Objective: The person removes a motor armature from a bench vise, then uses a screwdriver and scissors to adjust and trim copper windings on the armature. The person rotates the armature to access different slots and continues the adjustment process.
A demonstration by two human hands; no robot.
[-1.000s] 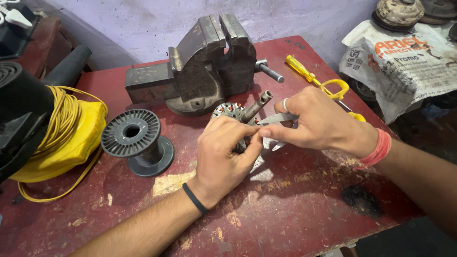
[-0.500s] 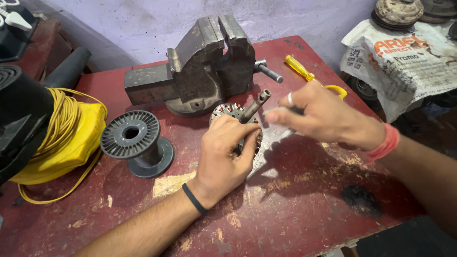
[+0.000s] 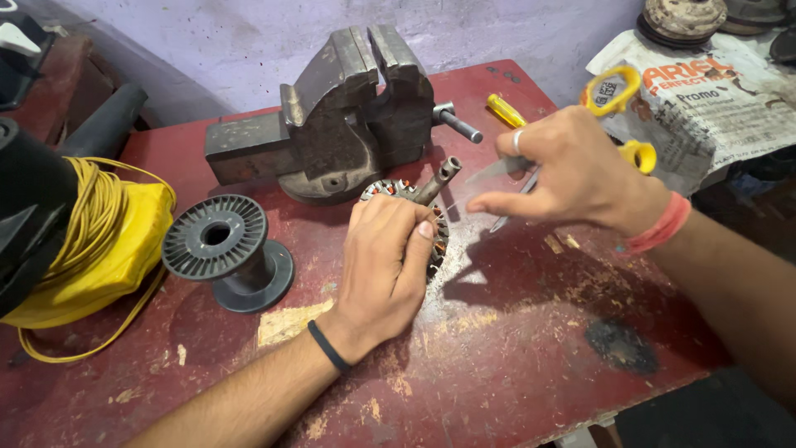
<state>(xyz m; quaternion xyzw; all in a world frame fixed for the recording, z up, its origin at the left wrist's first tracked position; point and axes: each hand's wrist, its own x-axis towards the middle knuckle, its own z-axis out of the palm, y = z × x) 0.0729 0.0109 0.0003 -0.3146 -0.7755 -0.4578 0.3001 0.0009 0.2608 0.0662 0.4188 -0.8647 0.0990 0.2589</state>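
Sitting at the far left of the frame, a yellow bag [image 3: 116, 241] is holding a coil of yellow wire [image 3: 87, 195], part of it hidden under a dark object at the left edge. Just right of it, an empty grey spool [image 3: 217, 236] is standing on the red worktop [image 3: 497, 348]. Behind the spool, in the upper middle, a dark bench vise [image 3: 340, 116] is resting with its jaws nearly together and nothing between them.

At centre, the left hand [image 3: 385, 265] is pressing down on a small motor armature [image 3: 431, 217], its grip wrapping closed over the wound core, while the armature's shaft is poking up towards the vise. The armature is lying on the worktop just in front of the vise base.

Right of centre, the right hand [image 3: 576, 174] is hovering above the worktop, its grip closing around yellow-handled scissors [image 3: 618, 91], with the blades pointing down and left towards the armature. A yellow-handled screwdriver [image 3: 506, 109] is lying behind this hand.

In the upper right corner, a crumpled white plastic package [image 3: 721, 108] with orange and dark lettering is lying beside the worktop, rusty round parts [image 3: 684, 17] sitting on top of it.
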